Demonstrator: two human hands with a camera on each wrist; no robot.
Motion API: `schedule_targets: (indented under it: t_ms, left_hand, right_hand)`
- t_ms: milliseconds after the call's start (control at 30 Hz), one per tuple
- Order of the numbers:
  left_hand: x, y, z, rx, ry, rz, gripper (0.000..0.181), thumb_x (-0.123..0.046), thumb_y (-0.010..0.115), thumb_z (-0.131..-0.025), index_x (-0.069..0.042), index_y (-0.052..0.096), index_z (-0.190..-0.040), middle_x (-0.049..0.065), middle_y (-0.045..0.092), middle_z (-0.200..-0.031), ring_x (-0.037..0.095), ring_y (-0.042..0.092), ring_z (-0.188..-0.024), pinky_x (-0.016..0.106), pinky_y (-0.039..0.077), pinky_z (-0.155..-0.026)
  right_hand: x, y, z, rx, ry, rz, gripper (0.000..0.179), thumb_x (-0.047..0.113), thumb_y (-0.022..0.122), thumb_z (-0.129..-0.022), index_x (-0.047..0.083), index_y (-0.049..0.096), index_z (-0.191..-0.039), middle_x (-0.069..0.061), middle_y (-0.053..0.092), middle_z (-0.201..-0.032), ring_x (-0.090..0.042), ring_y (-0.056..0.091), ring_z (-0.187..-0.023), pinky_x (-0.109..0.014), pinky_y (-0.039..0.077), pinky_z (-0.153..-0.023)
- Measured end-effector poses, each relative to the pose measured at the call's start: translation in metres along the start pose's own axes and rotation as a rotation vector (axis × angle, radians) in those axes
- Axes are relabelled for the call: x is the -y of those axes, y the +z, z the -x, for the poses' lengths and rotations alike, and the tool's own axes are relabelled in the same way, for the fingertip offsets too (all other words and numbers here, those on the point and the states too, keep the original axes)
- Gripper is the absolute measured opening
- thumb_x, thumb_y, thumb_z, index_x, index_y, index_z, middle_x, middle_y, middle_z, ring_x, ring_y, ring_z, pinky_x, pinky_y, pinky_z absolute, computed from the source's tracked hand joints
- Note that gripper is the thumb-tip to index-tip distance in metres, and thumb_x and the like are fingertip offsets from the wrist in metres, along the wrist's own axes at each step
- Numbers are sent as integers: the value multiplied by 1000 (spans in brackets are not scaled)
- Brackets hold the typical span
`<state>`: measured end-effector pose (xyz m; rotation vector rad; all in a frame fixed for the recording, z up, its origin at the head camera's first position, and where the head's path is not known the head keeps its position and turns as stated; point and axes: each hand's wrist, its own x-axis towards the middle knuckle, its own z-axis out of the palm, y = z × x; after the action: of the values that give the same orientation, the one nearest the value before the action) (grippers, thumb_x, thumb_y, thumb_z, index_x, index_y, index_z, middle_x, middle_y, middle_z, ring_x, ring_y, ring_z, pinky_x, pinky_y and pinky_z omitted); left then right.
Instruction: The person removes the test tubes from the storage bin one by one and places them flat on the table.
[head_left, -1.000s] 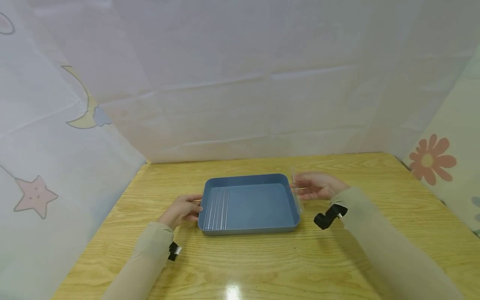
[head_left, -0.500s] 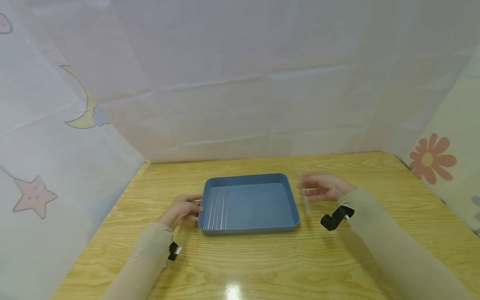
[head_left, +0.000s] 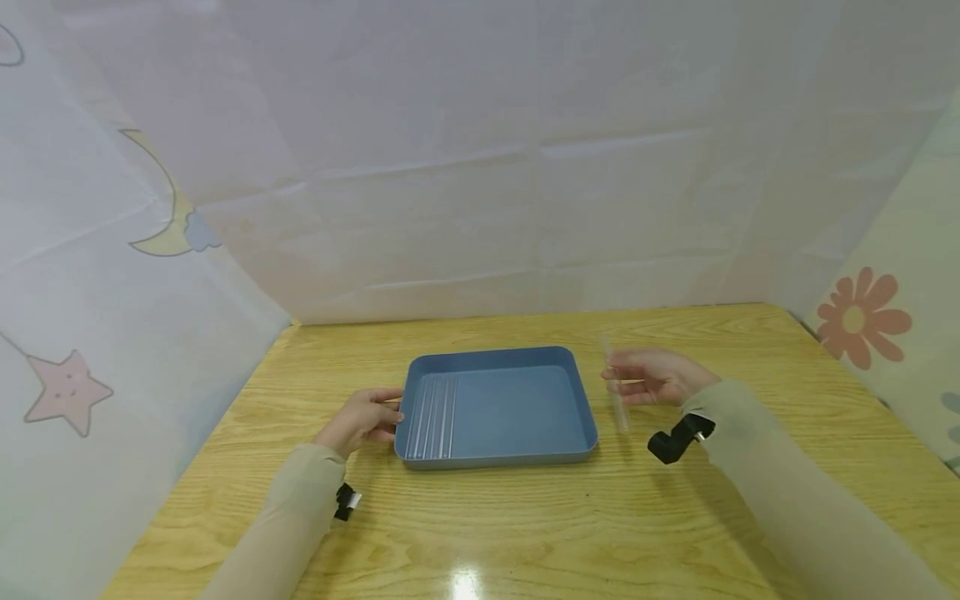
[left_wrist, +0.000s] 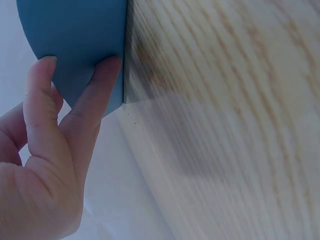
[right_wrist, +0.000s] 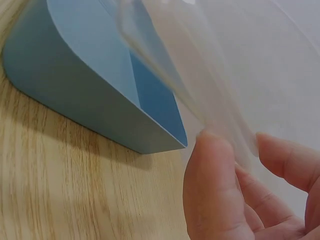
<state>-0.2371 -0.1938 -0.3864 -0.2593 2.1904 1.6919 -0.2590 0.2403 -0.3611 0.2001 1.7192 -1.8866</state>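
Note:
A shallow blue tray (head_left: 517, 408) lies on the wooden table. Inside its left end, several clear ribbed strips (head_left: 431, 417) lie side by side. My left hand (head_left: 365, 419) rests against the tray's left end; in the left wrist view its fairly straight fingers (left_wrist: 102, 75) touch the outer wall near the corner. Just right of the tray, my right hand (head_left: 651, 377) pinches a long, thin clear plastic strip (head_left: 621, 412) between thumb and fingers. Seen in the right wrist view, the clear plastic (right_wrist: 200, 65) extends up from the fingertips and overlaps the tray's corner.
The wooden table (head_left: 510, 533) reaches back to a pale hanging sheet (head_left: 480, 208). Printed sheets with a star (head_left: 69, 392) and a flower (head_left: 862, 318) stand at the sides. A black wrist mount (head_left: 681, 437) is on the right sleeve.
My right hand has moved a little to the right with the clear strip, from over the tray's right rim to beside it. The left hand and tray have stayed put.

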Motion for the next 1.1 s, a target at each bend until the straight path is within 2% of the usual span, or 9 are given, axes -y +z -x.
schedule_targets:
  t_ms: [167,433,700,1100]
  left_hand:
    - [0,0,0,-5,-1,2,54,13,54,-92,8,40,-144,33,44,-138,15,67,-72,23,55,-53]
    - [0,1,1,-10,1,-3,54,13,54,-91,8,41,-143,33,45,-138,15,67,-72,23,55,-53]
    - [0,1,2,-14,1,-8,54,12,54,-92,7,40,-144,34,44,-139,16,67,-73,23,56,-54]
    - [0,2,1,-19,1,2,54,13,55,-90,8,42,-143,32,47,-136,15,67,-72,23,56,-53]
  right_hand:
    - [-1,-3,1,-11,6,-12,68,18,52,-102,0,12,-153,2,67,-89,-12,63,-76,-27,57,-71]
    - [-7,-11,3,-10,-8,32,73,17,53,-102,-4,7,-154,3,65,-93,-13,61,-80,-28,57,-73]
    - [-14,-15,0,-10,-15,41,69,15,53,-102,-6,11,-152,3,64,-93,-13,62,-80,-28,56,-74]
    - [-23,-18,-7,-21,30,-32,64,16,51,-103,-1,14,-153,2,67,-88,-15,65,-78,-31,58,-74]
